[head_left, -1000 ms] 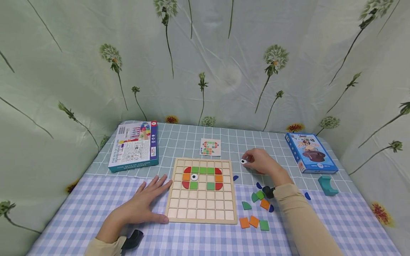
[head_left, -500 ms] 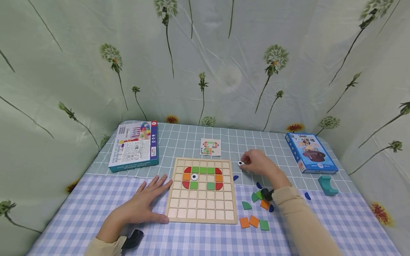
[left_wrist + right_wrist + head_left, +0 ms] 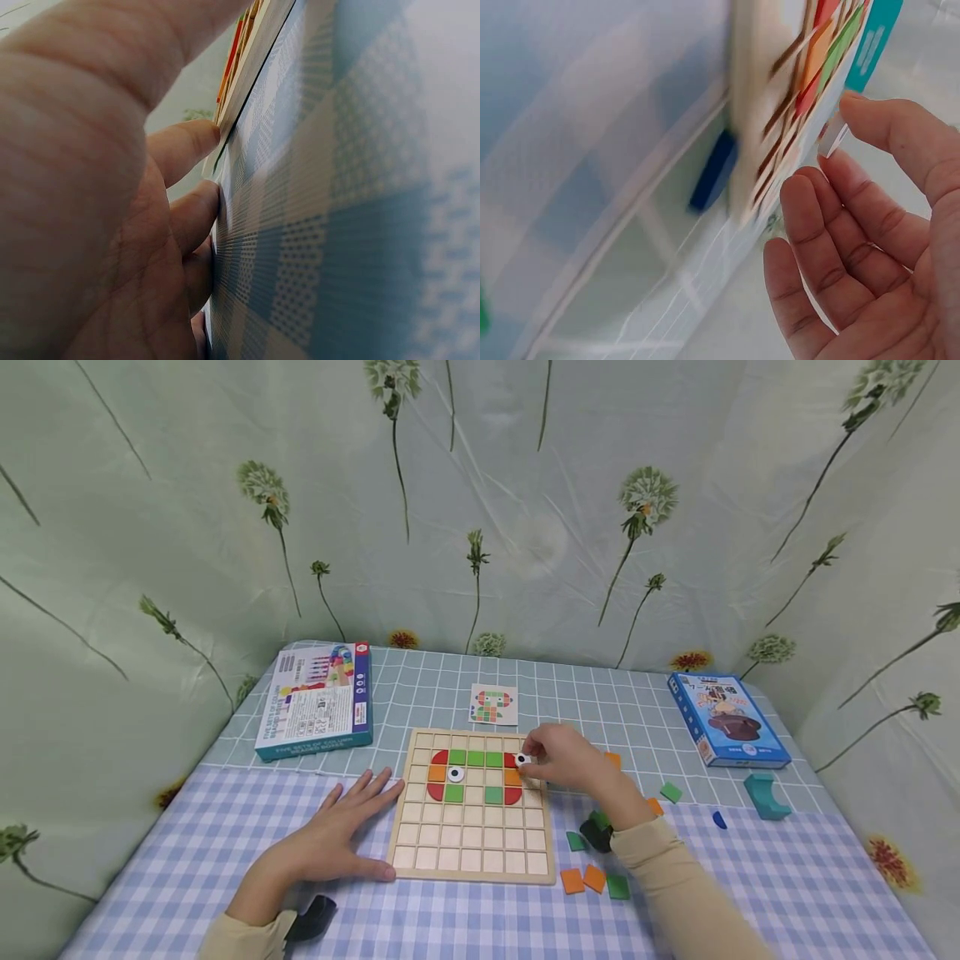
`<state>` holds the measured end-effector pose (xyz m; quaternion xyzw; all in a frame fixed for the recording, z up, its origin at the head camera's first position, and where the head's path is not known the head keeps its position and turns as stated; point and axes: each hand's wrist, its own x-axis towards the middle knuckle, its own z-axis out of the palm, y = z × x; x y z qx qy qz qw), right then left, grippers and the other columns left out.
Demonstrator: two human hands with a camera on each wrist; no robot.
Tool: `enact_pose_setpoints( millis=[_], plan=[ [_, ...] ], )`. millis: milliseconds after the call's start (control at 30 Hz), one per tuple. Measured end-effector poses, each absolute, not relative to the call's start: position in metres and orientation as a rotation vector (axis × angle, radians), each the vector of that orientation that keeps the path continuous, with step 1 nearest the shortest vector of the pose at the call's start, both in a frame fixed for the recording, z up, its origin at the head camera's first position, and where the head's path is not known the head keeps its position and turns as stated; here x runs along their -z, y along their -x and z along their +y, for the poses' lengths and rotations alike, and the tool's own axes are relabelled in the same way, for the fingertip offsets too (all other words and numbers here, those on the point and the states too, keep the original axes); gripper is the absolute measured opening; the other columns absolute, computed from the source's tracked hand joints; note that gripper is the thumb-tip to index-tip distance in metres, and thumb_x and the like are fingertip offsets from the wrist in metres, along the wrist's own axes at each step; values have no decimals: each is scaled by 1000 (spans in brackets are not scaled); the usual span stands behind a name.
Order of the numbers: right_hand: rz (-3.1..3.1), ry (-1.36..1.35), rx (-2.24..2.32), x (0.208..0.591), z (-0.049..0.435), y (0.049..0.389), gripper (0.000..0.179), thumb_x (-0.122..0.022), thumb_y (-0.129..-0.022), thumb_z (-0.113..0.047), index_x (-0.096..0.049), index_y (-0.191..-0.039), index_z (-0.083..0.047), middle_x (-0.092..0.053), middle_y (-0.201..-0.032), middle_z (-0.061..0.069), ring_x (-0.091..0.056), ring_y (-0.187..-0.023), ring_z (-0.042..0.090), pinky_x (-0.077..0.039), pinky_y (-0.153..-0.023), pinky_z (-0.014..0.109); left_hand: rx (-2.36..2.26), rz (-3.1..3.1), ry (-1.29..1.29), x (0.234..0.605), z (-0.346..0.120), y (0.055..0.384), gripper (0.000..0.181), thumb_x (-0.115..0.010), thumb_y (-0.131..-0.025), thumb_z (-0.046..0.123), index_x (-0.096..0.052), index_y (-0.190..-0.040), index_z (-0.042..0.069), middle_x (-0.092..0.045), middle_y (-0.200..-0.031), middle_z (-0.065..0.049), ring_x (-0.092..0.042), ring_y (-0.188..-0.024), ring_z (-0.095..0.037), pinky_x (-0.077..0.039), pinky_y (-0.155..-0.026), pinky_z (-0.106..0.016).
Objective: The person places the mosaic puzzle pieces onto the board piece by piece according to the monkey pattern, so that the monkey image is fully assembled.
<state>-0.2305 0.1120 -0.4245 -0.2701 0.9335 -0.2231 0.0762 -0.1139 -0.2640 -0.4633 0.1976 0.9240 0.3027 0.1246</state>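
A wooden grid board [image 3: 472, 879] lies in the middle of the table with red, orange and green tiles in some cells. A white eye piece [image 3: 455, 774] sits in its upper left part. Spread flat at the board's left edge, my left hand [image 3: 333, 839] touches the frame with thumb and a fingertip. My right hand [image 3: 573, 762] is over the board's upper right, near the red and orange tiles. Between thumb and index finger it pinches a second eye piece [image 3: 834, 136], seen edge-on in the right wrist view and apart from the grid.
Behind the board lies a pattern card [image 3: 493, 704]. Loose orange and green tiles [image 3: 595, 878] are scattered to the right, partly hidden by my forearm. A blue piece [image 3: 714, 171] lies beside the board. Boxes stand left [image 3: 315, 702] and right [image 3: 727, 718], near a teal block [image 3: 767, 796].
My right hand has moved left and slightly nearer, carrying the eye piece from above the tabletop to above the board's right side. The left hand stays in place.
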Motion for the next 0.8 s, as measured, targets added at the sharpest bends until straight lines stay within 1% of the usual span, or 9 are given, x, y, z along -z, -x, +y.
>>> enact_pose_setpoints(
  millis=[267,467,800],
  plan=[
    [2754,868,672,425,88,223,19,-85,-92,-23,-74,-95,-8,-64,-85,-1,-54,-76,11,-50,-69,24,-877,2686,-570,464,-264,115,119,-91,-73,64,-35,-170,23,-21,-180,-14,-9,-166,-50,1,-125,-81],
    [2763,864,617,428,78,220,20,-85,-93,-27,-74,-94,-9,-60,-83,-2,-52,-76,12,-45,-66,24,-885,2675,-564,465,-264,115,119,-91,-73,64,-35,-170,23,-20,-181,-14,-8,-167,-50,2,-125,-81],
    [2788,880,542,430,70,216,21,-84,-95,-28,-73,-94,-10,-60,-87,0,-51,-77,13,-46,-68,26,-886,2680,-563,463,-264,114,119,-91,-73,64,-35,-170,23,-21,-180,-14,-9,-166,-51,1,-125,-81]
  ],
)
